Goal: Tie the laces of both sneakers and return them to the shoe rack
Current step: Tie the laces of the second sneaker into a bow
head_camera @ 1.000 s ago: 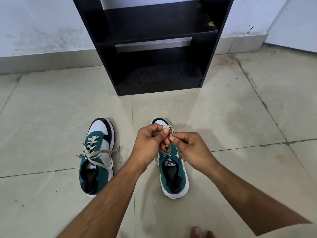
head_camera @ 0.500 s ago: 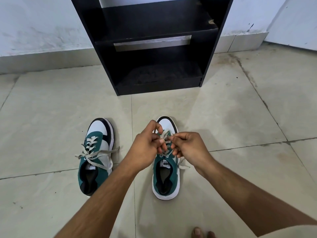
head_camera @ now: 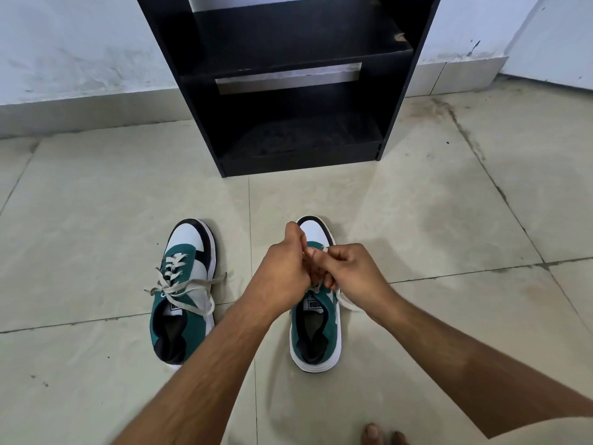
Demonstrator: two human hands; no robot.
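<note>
Both hands on the right sneaker's laces, mid-knot

My left hand [head_camera: 282, 271] and right hand [head_camera: 353, 271] are curled tight, fingertips pinching the laces [head_camera: 321, 250] over the right sneaker [head_camera: 316, 329]; left sneaker [head_camera: 183, 293] just beside on the floor [head_camera: 96, 236], laces loosely crossed, both toes pointing at the black shoe rack [head_camera: 288, 75] ahead, well apart from it

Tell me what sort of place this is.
Probably a home entryway or room corner, seen from the floor. A black shoe rack stands against a painted wall, two sneakers sit on the large floor tiles, and the person's toes are bare.
</note>
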